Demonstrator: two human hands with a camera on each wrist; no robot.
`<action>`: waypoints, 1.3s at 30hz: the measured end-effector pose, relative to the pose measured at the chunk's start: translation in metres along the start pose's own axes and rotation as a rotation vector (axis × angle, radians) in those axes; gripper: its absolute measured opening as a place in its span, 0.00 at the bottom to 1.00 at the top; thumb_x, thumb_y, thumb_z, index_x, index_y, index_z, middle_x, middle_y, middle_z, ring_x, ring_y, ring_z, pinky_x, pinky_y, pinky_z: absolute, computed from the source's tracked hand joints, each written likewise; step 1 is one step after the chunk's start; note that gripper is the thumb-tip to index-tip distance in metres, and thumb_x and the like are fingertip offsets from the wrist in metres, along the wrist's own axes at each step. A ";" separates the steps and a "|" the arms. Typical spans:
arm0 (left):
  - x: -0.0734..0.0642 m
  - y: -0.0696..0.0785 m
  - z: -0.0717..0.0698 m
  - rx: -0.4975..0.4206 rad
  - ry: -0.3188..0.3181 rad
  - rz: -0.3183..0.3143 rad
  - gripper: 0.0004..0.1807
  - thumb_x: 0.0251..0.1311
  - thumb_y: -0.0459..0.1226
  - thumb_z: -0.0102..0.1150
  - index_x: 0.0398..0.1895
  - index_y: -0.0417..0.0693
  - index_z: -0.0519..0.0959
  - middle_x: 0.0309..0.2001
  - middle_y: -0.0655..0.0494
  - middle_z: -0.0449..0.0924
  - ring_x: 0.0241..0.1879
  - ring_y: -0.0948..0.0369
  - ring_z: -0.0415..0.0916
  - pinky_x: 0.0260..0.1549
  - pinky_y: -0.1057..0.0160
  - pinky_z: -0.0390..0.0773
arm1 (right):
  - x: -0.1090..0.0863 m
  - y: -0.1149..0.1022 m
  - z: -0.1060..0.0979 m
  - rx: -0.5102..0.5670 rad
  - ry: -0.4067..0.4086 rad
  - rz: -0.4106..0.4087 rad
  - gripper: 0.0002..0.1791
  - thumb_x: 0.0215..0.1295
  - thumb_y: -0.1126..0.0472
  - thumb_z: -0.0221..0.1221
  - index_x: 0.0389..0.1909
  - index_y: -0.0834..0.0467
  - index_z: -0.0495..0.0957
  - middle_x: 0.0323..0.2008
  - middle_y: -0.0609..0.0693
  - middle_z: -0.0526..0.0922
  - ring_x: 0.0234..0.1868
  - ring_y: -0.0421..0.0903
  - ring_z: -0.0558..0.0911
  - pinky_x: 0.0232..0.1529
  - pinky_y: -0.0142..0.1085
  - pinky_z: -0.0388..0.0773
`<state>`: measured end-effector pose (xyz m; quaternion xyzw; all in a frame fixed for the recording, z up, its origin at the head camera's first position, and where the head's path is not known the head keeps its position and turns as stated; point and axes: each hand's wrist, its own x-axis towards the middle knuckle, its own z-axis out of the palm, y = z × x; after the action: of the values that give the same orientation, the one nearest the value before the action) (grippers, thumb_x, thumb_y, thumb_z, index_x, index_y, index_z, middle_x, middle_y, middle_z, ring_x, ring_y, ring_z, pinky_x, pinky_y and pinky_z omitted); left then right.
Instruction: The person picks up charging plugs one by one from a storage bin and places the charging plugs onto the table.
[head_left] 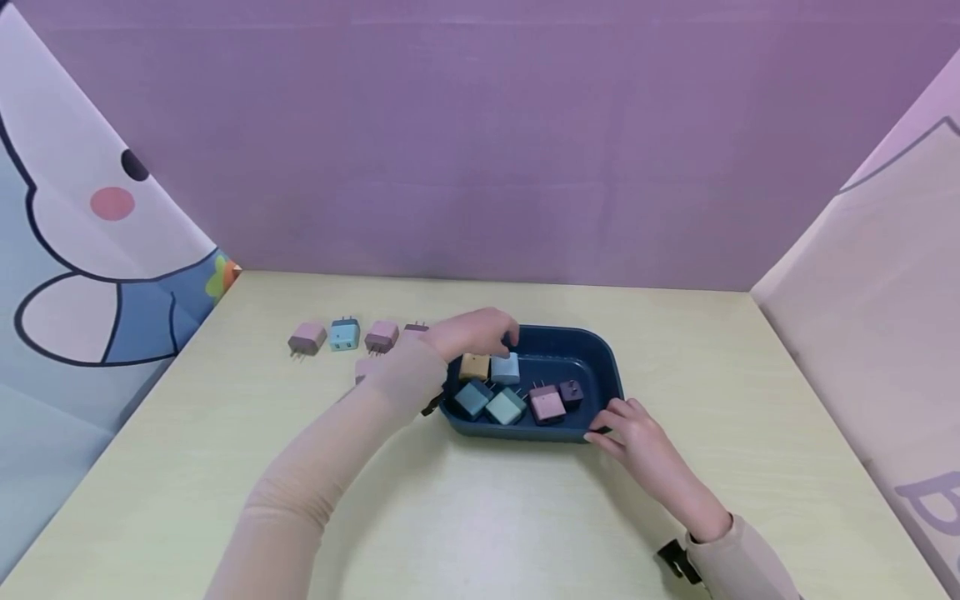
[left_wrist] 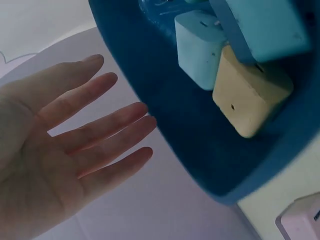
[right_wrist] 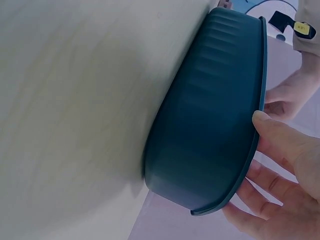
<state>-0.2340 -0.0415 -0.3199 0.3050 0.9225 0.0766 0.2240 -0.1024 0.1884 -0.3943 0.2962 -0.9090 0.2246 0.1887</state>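
A dark blue tray point(head_left: 581, 354) stands on the table, holding several USB charger plugs: a tan plug point(head_left: 474, 367), a light blue plug point(head_left: 505, 369), a mint plug point(head_left: 506, 407), a pink plug point(head_left: 547, 404) and others. My left hand point(head_left: 476, 331) hovers at the tray's left far part, above the tan and light blue plugs. In the left wrist view, that hand's fingers point(left_wrist: 107, 142) are spread and hold nothing. At the near right corner my right hand point(head_left: 637, 446) pinches the tray's rim, thumb point(right_wrist: 265, 122) outside in the right wrist view.
Left of the tray lie more plugs: a pink and grey plug point(head_left: 307, 337), a blue plug point(head_left: 344, 334), another pink plug point(head_left: 382, 335) and others partly covered by my left sleeve point(head_left: 337, 442). A purple backdrop point(head_left: 480, 150) rises behind the table.
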 end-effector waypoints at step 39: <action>0.038 0.019 0.015 0.150 -0.144 -0.031 0.18 0.51 0.36 0.61 0.47 0.47 0.74 0.48 0.56 0.73 0.44 0.62 0.71 0.40 0.67 0.73 | -0.001 0.000 0.000 0.002 0.000 0.017 0.06 0.42 0.64 0.67 0.22 0.57 0.78 0.24 0.44 0.71 0.27 0.37 0.63 0.24 0.28 0.66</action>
<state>-0.2445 -0.0030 -0.3420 0.3113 0.9117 -0.0182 0.2676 -0.1013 0.1892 -0.3948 0.2888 -0.9112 0.2269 0.1867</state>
